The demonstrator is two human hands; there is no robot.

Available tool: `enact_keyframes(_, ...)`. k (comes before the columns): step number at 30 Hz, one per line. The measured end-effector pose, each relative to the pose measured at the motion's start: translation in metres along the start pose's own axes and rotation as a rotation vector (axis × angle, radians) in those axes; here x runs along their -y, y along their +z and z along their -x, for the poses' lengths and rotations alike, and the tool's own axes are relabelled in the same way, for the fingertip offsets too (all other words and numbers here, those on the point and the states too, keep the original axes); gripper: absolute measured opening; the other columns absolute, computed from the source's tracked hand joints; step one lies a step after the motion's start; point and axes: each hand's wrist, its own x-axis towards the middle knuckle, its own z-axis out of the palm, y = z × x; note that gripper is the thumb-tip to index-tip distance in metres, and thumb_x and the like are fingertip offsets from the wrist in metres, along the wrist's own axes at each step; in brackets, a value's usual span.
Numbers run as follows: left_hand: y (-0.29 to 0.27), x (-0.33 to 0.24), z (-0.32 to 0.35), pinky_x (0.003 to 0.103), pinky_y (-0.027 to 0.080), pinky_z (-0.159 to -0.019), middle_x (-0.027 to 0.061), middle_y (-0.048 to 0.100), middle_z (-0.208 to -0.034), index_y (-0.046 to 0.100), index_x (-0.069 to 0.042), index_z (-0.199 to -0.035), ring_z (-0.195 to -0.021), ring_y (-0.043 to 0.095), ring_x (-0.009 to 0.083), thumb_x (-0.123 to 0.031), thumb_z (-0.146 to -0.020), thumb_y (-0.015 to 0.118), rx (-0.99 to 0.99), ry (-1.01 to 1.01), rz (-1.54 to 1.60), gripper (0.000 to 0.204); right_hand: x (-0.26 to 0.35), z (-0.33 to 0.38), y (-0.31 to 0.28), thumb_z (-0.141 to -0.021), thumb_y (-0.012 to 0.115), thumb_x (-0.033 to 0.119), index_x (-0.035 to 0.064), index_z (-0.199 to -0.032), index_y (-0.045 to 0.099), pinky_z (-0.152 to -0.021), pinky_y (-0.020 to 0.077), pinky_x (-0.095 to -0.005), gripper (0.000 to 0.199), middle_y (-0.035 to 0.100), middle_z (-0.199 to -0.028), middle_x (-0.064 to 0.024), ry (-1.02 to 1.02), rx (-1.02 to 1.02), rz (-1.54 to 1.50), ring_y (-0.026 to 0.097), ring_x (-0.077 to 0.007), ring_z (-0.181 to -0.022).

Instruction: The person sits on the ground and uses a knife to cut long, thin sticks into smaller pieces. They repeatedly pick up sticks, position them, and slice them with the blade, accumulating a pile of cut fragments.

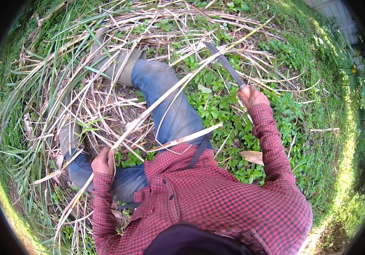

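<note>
— What lies about the ground here?
— Dry straw-coloured stalks point(106, 106) strewn in a tangle at upper left; long green grass blades point(25, 127) arching along the left rim; low broad-leaved weeds point(216, 102) carpeting the middle and right.
— Anything else?
— A dead brown leaf point(252, 156) among the weeds; a pale wall point(339, 17) at top right.

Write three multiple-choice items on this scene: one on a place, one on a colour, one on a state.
1. Where does the machete blade lie?
A. Over the dry stalks ahead of the right hand
B. Flat on the shirt
C. Under the left boot

2. What colour is the shirt?
A. Plain white
B. Red and black check
C. Yellow

3. What is the left hand doing?
A. Hanging open
B. Gripping a long dry stalk
C. Resting on a boot

Answers: 1 A, the blade stretches out from the right hand; 2 B, checks cover both sleeves; 3 B, fingers wrap the stalk.
</note>
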Motion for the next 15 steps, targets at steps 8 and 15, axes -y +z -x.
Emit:
enact_keyframes(8,0.015,-0.001,0.011,0.039,0.042,-0.068,0.0096,0.057,-0.081,0.060,-0.008,-0.096,-0.075,0.055,0.0282,-0.024,-0.083,0.061,-0.267,0.145,-0.198,0.021,-0.004,0.014,0.003,-0.079,0.056,0.056,0.0072,-0.103,0.055,-0.072,0.0507,-0.0464,0.055,0.065,-0.080,-0.0215,-0.198,0.035,0.013,0.064,-0.0364,-0.077)
enact_keyframes(15,0.023,0.002,0.016,0.035,0.041,-0.061,0.0089,0.056,-0.077,0.060,-0.007,-0.099,-0.072,0.054,0.0273,-0.022,-0.085,0.059,-0.350,0.172,-0.352,0.021,-0.022,-0.057,0.074,-0.080,0.055,0.058,0.0068,-0.104,0.054,-0.073,0.0497,-0.0482,0.057,0.065,-0.088,-0.0212,0.150,-0.131,-0.261,0.064,-0.0382,-0.081)
